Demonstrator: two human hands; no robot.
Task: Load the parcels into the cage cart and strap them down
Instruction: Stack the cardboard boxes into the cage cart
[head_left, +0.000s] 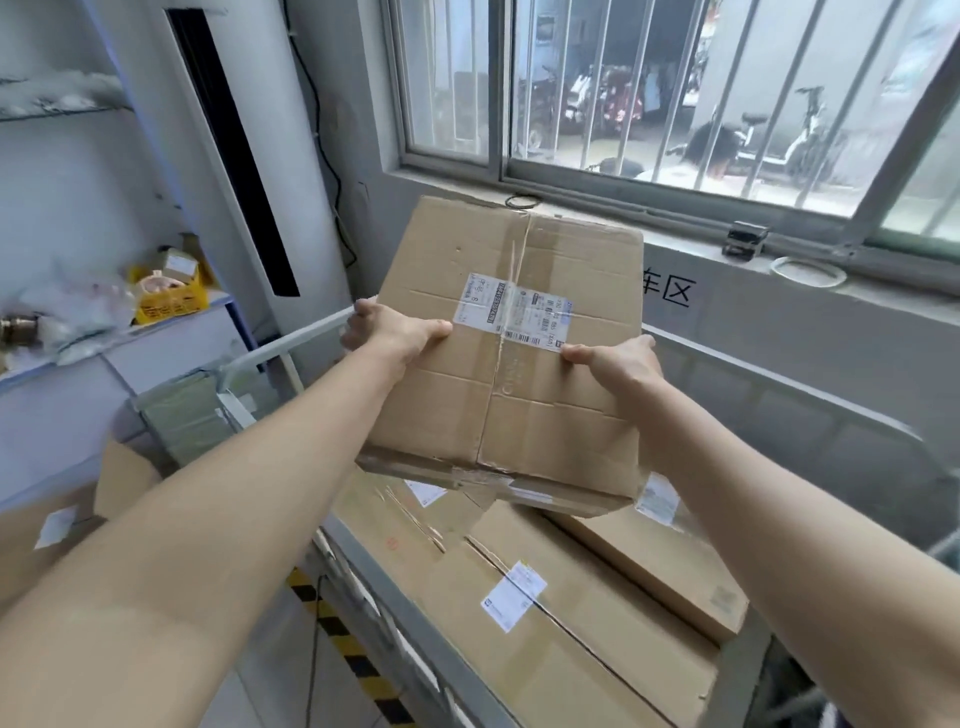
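Left hand (396, 332), right hand (619, 362), parcel (519, 410) gripped between

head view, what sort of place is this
Likely a courier depot or parcel sorting room: stacked parcels with shipping labels lie in a metal cage cart, the left hand and right hand hold another carton above them, and yellow-black hazard tape marks the floor.
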